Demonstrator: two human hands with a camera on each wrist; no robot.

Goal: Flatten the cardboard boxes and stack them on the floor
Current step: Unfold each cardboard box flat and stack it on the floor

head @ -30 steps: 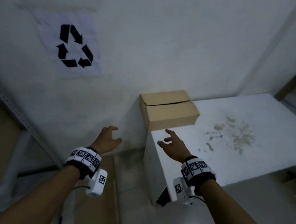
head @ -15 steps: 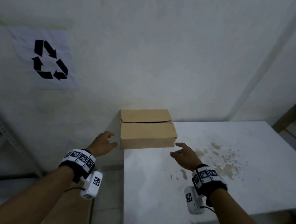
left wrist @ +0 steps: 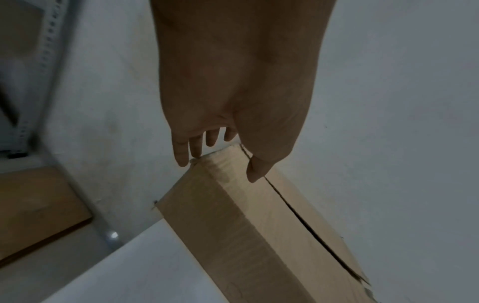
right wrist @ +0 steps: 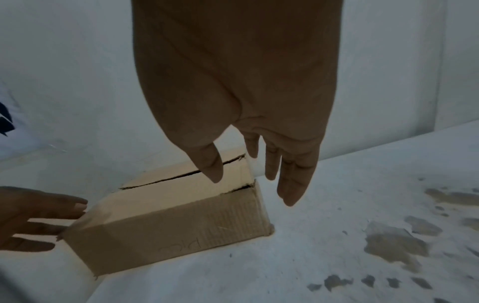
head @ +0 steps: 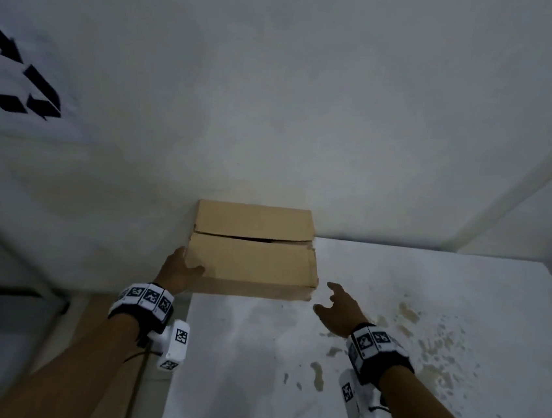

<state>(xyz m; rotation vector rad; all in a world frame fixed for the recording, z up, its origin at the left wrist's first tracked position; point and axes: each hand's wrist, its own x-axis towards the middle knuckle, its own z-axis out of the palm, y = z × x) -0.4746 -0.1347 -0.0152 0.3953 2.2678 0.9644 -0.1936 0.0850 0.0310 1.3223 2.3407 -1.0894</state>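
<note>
Cardboard box [head: 252,252], long axis left–right: left hand [head: 179,272] fingers spread, touching its left end; right hand [head: 339,309] spread, just short of right end

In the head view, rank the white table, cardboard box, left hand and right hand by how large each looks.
1. white table
2. cardboard box
3. right hand and left hand: they look alike, and the box partly hides the left hand, so no ranking.
</note>
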